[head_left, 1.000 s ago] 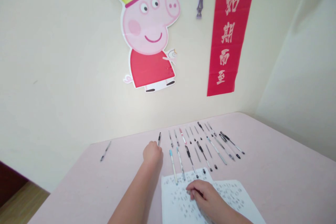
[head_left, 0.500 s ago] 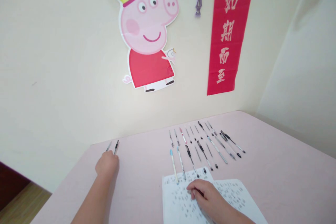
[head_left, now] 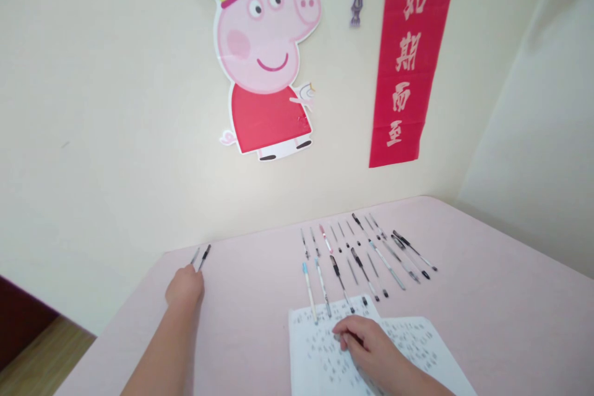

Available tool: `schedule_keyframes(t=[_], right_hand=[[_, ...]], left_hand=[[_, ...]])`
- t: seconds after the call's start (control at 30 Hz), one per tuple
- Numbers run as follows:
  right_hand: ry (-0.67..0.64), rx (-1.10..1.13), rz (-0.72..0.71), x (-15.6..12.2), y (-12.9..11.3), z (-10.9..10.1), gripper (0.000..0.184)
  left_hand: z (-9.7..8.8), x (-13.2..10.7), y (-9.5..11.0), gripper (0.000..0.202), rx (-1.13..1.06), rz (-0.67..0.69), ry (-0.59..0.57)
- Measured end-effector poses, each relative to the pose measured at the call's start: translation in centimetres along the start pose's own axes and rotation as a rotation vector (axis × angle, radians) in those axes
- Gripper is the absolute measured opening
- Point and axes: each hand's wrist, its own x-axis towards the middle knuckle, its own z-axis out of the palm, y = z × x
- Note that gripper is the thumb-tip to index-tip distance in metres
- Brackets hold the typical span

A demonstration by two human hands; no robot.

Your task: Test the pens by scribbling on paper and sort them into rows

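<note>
My left hand (head_left: 185,286) is closed at the far left of the table, fingertips mostly hidden. A black-topped pen (head_left: 205,257) sticks out past its fingers, its lower end at them. Beside it a thin grey pen (head_left: 195,255) also shows beyond the knuckles. My right hand (head_left: 364,343) rests on a handwritten sheet of paper (head_left: 306,365) with its fingers curled together. A dark spot shows between thumb and fingers, but what it is I cannot make out. Just beyond this hand lie a cream pen with a blue top (head_left: 309,292), a white pen (head_left: 322,288) and a black-capped pen (head_left: 342,283).
Several pens, refills and small black caps lie in two rough rows, including a pink pen (head_left: 326,239) and a light-blue pen (head_left: 387,266). A second written sheet (head_left: 427,346) lies at the right. The pink table (head_left: 501,297) meets a wall with a cartoon pig cutout (head_left: 269,117).
The black-topped pen by my left hand now leans more to the right, and that hand has shifted slightly left. My right hand stays on the paper. The whole view has shifted a little.
</note>
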Motion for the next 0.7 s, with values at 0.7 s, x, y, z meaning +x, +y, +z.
schedule_keyframes(t=[0.7], right_hand=[[0.0, -0.002, 0.0, -0.1, -0.3, -0.2, 0.026]], left_hand=[[-1.5, -15.8, 15.3, 0.027, -0.233, 0.654, -0.163]])
